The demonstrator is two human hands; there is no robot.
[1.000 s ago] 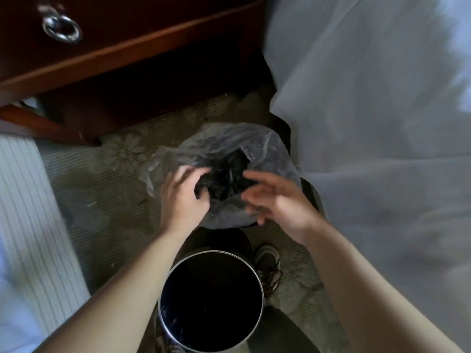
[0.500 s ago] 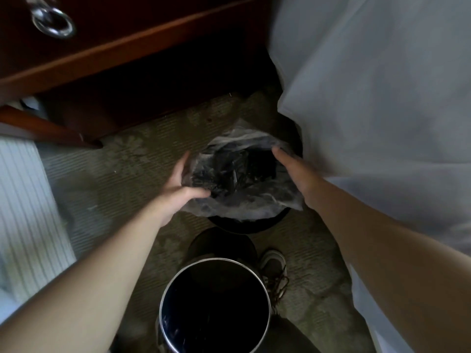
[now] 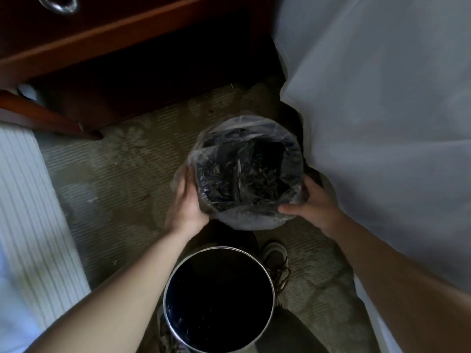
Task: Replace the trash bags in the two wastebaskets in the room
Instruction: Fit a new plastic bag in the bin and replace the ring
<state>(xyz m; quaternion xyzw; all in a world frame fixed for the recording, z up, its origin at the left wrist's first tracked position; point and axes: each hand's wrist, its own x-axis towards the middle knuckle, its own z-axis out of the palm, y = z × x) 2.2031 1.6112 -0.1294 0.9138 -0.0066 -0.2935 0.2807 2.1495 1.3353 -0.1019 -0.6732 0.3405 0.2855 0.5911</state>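
Note:
A clear trash bag [image 3: 251,221] is stretched over the mouth of the far wastebasket [image 3: 313,171], its edge folded down round the rim. The basket's dark inside shows through the film. My left hand [image 3: 187,202] grips the bag's folded edge on the left side, with its fingers partly under the plastic. On the right side my right hand [image 3: 314,203] grips the edge, thumb pressing on the front. A second wastebasket [image 3: 219,248] with a shiny metal rim and a black inside stands nearer to me, between my forearms.
Dark wooden furniture [image 3: 107,34] with a ring handle [image 3: 58,3] stands behind on patterned carpet [image 3: 122,179]. A sheer white curtain [image 3: 377,103] hangs close on the right, touching the far basket. Striped white bedding [image 3: 28,205] lies at the left. A shoe [image 3: 276,253] shows by the near basket.
The bag's mouth has been spread open and pulled down over the far basket's rim. Both hands moved apart and down to the basket's sides.

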